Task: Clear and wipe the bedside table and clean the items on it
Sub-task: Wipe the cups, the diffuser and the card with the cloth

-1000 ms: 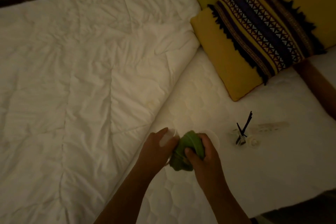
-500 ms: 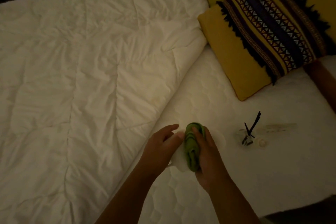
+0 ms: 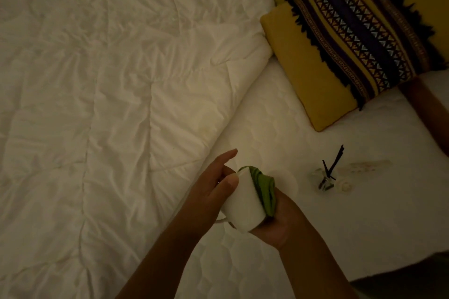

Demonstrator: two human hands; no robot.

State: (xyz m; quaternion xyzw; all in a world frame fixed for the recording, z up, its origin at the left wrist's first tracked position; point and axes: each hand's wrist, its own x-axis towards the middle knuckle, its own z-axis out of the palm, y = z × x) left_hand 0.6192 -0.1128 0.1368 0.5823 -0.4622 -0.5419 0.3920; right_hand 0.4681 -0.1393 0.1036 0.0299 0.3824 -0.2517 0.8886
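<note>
Two hands, one white mug, one green cloth, held over the bed.

Nearest me, the left hand [image 3: 213,192] curls around the single white mug [image 3: 243,204], thumb on its side and forefinger lifted free, the handle poking out below; the right hand [image 3: 277,223] grips the mug from the right and clamps the one green cloth [image 3: 264,189] against its mouth. Just beyond, on the right, one small glass diffuser [image 3: 324,181] with black sticks lies on the bare quilted mattress [image 3: 364,213]. One rumpled white duvet [image 3: 109,92] fills the left. Farthest right lie two yellow pillows [image 3: 306,75] with dark patterned bands.
</note>
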